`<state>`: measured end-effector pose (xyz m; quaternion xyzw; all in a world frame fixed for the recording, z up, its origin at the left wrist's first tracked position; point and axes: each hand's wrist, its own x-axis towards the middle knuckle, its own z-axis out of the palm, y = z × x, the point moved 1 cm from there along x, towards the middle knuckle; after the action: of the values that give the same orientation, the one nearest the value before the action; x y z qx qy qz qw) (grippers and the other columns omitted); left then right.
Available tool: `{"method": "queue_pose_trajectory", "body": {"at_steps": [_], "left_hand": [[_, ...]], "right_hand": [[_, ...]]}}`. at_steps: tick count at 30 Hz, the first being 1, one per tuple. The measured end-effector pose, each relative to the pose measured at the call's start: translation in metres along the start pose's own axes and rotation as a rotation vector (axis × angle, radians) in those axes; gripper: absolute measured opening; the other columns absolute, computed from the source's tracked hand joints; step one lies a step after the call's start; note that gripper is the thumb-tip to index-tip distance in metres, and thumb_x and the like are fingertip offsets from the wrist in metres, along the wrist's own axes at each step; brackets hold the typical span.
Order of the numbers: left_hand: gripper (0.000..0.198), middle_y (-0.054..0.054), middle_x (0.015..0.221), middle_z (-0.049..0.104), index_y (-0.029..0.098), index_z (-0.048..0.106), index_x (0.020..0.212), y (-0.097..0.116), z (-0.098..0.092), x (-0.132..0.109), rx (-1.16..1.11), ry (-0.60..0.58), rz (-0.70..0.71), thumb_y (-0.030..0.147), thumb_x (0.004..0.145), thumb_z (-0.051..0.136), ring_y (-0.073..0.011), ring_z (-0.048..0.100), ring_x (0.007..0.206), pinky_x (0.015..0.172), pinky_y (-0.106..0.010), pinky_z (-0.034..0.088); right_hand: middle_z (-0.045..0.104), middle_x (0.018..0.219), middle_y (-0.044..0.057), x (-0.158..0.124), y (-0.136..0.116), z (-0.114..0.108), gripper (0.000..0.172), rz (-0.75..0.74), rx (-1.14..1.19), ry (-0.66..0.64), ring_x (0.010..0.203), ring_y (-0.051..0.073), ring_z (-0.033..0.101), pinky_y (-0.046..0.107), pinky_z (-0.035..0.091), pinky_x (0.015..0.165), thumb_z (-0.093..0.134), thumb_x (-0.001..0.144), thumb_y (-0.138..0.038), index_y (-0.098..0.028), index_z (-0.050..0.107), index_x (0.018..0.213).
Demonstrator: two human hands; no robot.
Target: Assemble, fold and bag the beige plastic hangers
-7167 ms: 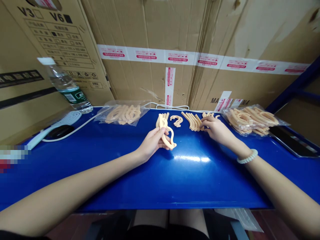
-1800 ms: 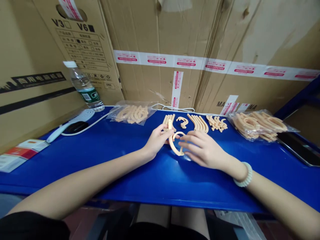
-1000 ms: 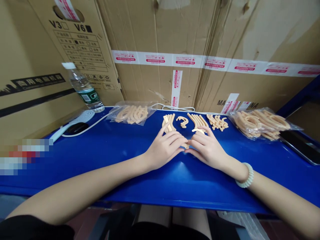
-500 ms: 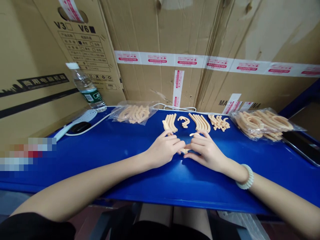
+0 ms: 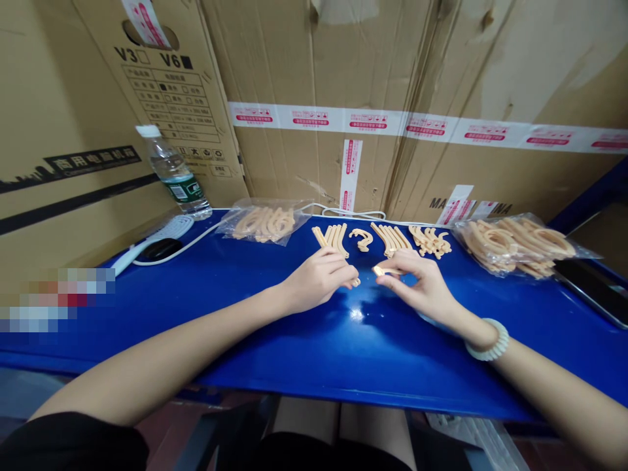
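Note:
My left hand [image 5: 321,278] is closed around a curved beige strip [image 5: 356,282], whose end pokes out by the fingertips. Another beige length [image 5: 318,237] shows just above the knuckles; whether it is the same strip is hidden. Between thumb and fingers, my right hand [image 5: 417,278] pinches a smaller curved beige piece [image 5: 377,270]. A gap separates the two hands. Beyond them lie a row of curved strips [image 5: 337,239], a few hook-shaped pieces [image 5: 363,240], a second row of strips [image 5: 391,239] and a pile of short wavy pieces [image 5: 430,242].
Clear bags of beige parts lie at left [image 5: 265,222] and right [image 5: 515,242] on the blue table [image 5: 294,366]. A water bottle [image 5: 179,183], black mouse [image 5: 161,248] and white cable [image 5: 196,239] sit at left, a phone [image 5: 593,288] at right. Cardboard boxes [image 5: 304,170] wall the back.
My hands were together at one beige piece and have moved apart. The right hand has shifted right with a small piece; the left has moved slightly left.

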<state>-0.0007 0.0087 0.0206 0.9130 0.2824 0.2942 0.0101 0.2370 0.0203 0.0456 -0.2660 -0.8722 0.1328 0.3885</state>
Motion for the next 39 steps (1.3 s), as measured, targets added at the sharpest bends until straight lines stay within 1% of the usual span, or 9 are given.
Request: {"method": "queue_pose_trajectory", "body": {"at_steps": [4,9,13,20,25,30,34,36,39], "left_hand": [[0.028,-0.011,0.099,0.070,0.017,0.066,0.105,-0.023,-0.005,0.000,0.037,-0.064,-0.011,0.014,0.098,0.038,-0.0233,0.061,0.100,0.095,-0.039,0.046],[0.033,-0.013,0.098,0.066,0.014,0.065,0.103,-0.048,-0.010,-0.005,0.141,-0.101,-0.173,0.001,0.085,0.041,-0.0265,0.059,0.101,0.095,-0.044,0.049],[0.032,-0.014,0.104,0.065,0.015,0.063,0.102,-0.055,-0.010,-0.009,0.142,-0.090,-0.177,0.001,0.082,0.042,-0.0276,0.056,0.106,0.100,-0.046,0.047],[0.034,-0.018,0.119,0.059,0.011,0.059,0.114,-0.055,-0.006,-0.010,0.203,-0.020,-0.299,0.020,0.080,0.060,-0.0327,0.055,0.113,0.104,-0.049,0.046],[0.023,-0.016,0.116,0.061,0.014,0.059,0.112,-0.054,0.003,-0.010,0.161,-0.031,-0.314,0.025,0.094,0.053,-0.0302,0.057,0.112,0.102,-0.049,0.046],[0.023,-0.018,0.117,0.062,0.012,0.060,0.112,-0.054,0.006,-0.009,0.136,-0.034,-0.310,0.026,0.096,0.051,-0.0313,0.056,0.113,0.102,-0.050,0.046],[0.027,-0.016,0.123,0.062,0.015,0.060,0.116,-0.045,0.005,-0.007,0.135,-0.032,-0.308,0.031,0.095,0.053,-0.0317,0.055,0.118,0.104,-0.049,0.047],[0.033,-0.015,0.131,0.061,0.017,0.059,0.123,-0.038,0.006,-0.006,0.133,-0.049,-0.305,0.036,0.096,0.053,-0.0319,0.053,0.126,0.109,-0.049,0.044],[0.050,-0.016,0.150,0.050,0.017,0.052,0.138,-0.027,0.010,-0.006,0.139,-0.124,-0.319,0.047,0.098,0.049,-0.0323,0.041,0.142,0.118,-0.051,0.034]], "right_hand": [[0.075,0.087,0.007,0.001,0.007,-0.004,0.021,0.103,0.055,0.036,0.077,0.020,0.067,0.033,0.053,0.069,0.068,0.092,-0.041,-0.020,0.074,0.092],[0.077,0.089,0.005,0.002,0.006,-0.002,0.018,0.072,0.053,0.043,0.081,0.021,0.069,0.040,0.055,0.081,0.067,0.092,-0.038,-0.022,0.073,0.094],[0.076,0.093,0.005,0.003,0.009,-0.004,0.015,0.041,0.008,0.035,0.088,0.023,0.069,0.042,0.054,0.086,0.065,0.094,-0.036,-0.022,0.071,0.096],[0.070,0.104,0.011,0.011,0.030,-0.007,0.014,-0.040,-0.183,-0.045,0.102,0.028,0.064,0.049,0.051,0.092,0.059,0.097,-0.030,-0.021,0.070,0.099],[0.069,0.107,0.012,0.034,0.049,0.002,0.017,-0.058,-0.276,-0.121,0.104,0.027,0.062,0.048,0.050,0.094,0.058,0.097,-0.025,-0.019,0.072,0.104],[0.071,0.106,0.014,0.061,0.072,0.020,0.018,-0.025,-0.310,-0.185,0.103,0.026,0.064,0.044,0.051,0.095,0.059,0.095,-0.019,-0.015,0.075,0.101],[0.074,0.105,0.013,0.066,0.080,0.029,0.019,-0.034,-0.291,-0.219,0.101,0.025,0.068,0.043,0.054,0.094,0.059,0.093,-0.015,-0.016,0.076,0.102],[0.073,0.113,0.014,0.063,0.079,0.025,0.024,-0.040,-0.286,-0.219,0.107,0.026,0.067,0.045,0.054,0.097,0.056,0.095,-0.018,-0.016,0.073,0.113],[0.068,0.127,0.016,0.058,0.079,0.003,0.035,-0.033,-0.306,-0.195,0.118,0.028,0.064,0.048,0.052,0.102,0.047,0.101,-0.025,-0.016,0.064,0.131]]}}
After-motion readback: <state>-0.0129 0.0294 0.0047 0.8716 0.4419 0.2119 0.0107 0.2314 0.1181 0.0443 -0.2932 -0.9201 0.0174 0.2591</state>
